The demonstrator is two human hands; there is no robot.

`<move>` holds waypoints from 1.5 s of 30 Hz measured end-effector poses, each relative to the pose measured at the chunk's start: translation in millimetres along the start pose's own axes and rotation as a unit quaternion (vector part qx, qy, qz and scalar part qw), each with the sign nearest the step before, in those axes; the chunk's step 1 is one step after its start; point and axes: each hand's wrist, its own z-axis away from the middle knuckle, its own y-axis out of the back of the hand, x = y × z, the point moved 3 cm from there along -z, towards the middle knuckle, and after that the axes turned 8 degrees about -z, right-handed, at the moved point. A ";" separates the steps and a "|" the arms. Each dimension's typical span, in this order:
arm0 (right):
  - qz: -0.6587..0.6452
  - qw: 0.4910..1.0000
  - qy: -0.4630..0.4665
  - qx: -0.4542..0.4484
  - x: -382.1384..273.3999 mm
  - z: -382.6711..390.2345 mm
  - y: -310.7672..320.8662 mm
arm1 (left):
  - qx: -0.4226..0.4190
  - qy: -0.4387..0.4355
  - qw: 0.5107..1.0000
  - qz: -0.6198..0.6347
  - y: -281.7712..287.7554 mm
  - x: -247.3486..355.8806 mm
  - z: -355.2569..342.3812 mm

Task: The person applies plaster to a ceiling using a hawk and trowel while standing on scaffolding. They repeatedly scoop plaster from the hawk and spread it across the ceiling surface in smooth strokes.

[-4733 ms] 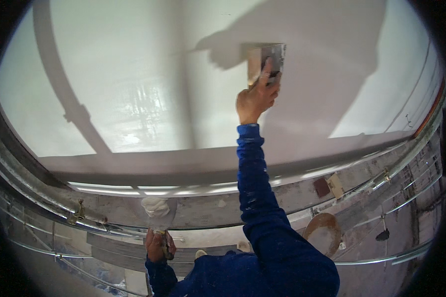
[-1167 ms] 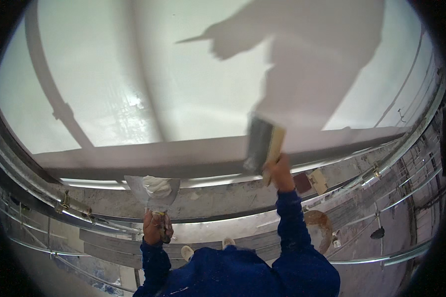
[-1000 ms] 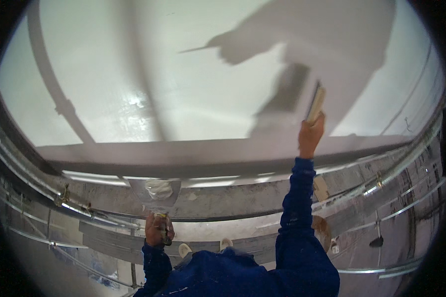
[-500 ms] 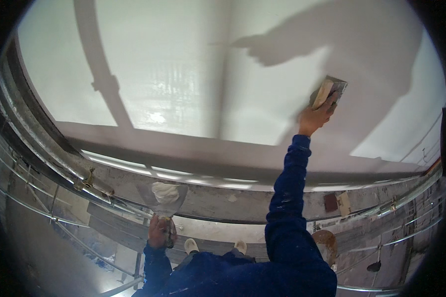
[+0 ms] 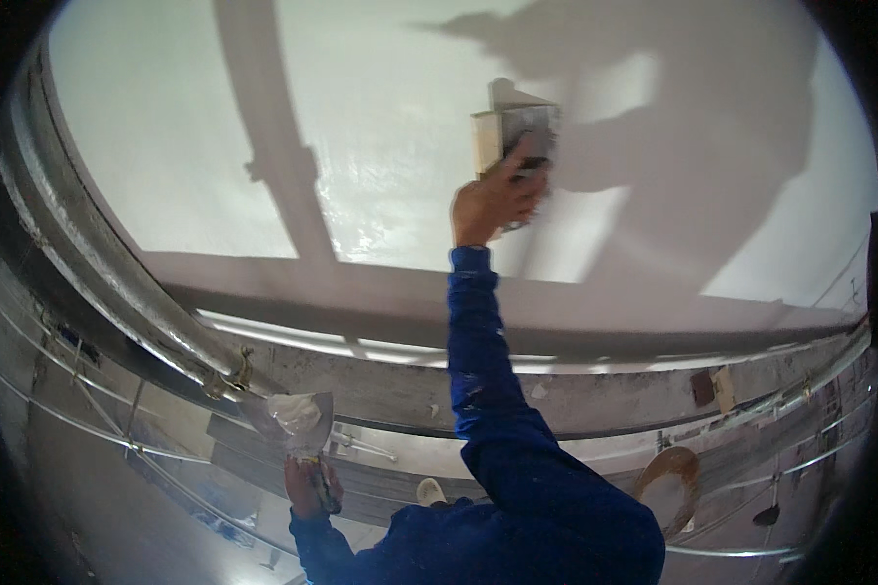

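Note:
My right hand, in a blue sleeve, grips a flat trowel held at the white wall surface, a little above the middle of the view. Low at centre-left, my left hand is closed round the handle of a wide scraper, whose blade carries a lump of white paste. Shadows of me, the tools and a pole fall across the wall.
Metal scaffold tubes with clamps curve along both sides. Below the wall are a concrete ledge, dark planks by my shoe, a small board and a round rusty pan at right.
Over the last half second my right hand has swept left and slightly up with the trowel. My left hand still holds the loaded scraper, now a little lower in view.

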 end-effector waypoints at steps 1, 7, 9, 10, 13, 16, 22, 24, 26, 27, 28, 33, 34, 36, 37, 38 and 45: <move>-0.024 1.000 0.008 0.009 -14.5 11.9 -9.4 | -0.013 -0.016 1.000 -0.021 16.6 -1.8 -1.3; -0.132 0.975 0.010 -0.178 -83.9 81.4 -10.6 | -0.009 -0.055 0.998 -0.014 18.2 9.8 6.5; -0.378 0.885 0.047 -0.269 -73.5 98.2 9.5 | -0.111 -0.043 0.993 -0.022 17.6 10.6 0.5; -0.437 0.839 0.029 -0.321 -59.1 101.5 20.3 | -0.168 -0.033 0.985 -0.023 9.1 11.5 -2.5; -0.592 0.605 -0.200 -0.493 -16.1 117.4 60.1 | -0.065 -0.017 0.998 -0.005 -20.1 10.1 2.6; -0.671 0.484 -0.348 -0.441 26.0 116.6 110.1 | -0.100 0.036 0.994 -0.039 -25.5 -12.5 -6.9; -0.698 0.483 -0.382 -0.366 125.3 106.5 177.1 | -0.260 0.011 0.950 -0.175 -112.3 -23.1 -12.8; -0.677 0.487 -0.415 -0.364 149.2 112.6 199.0 | -0.321 0.031 0.922 -0.216 -130.1 -38.6 -20.3; -0.392 0.731 -0.251 -0.499 181.7 113.2 223.5 | -0.340 -0.004 0.919 -0.199 -170.6 -33.7 -8.9; -0.398 0.697 -0.247 -0.542 188.5 107.1 228.0 | -0.352 -0.021 0.916 -0.193 -187.6 -34.6 -3.5; -0.403 0.662 -0.242 -0.584 193.1 99.6 233.6 | -0.345 -0.023 0.919 -0.189 -195.3 -43.7 -2.8; -0.332 0.701 -0.343 -0.530 281.5 60.3 257.9 | -0.280 -0.007 0.955 -0.094 -228.9 -70.4 -0.2; -0.339 0.726 -0.352 -0.484 296.0 46.0 261.4 | -0.259 -0.004 0.962 -0.085 -230.5 -74.9 2.3; -0.349 0.768 -0.371 -0.388 316.7 14.3 264.8 | -0.223 -0.004 0.971 -0.091 -229.8 -86.2 5.4; -0.349 0.782 -0.356 -0.375 323.8 1.2 261.5 | -0.221 -0.011 0.971 -0.086 -236.1 -89.1 9.3; -0.350 0.794 -0.340 -0.362 330.4 -11.2 256.1 | -0.218 -0.018 0.972 -0.081 -243.2 -90.0 14.7; -0.346 0.839 -0.233 -0.348 358.0 -85.8 211.4 | -0.118 0.021 0.989 -0.084 -261.1 -143.1 38.8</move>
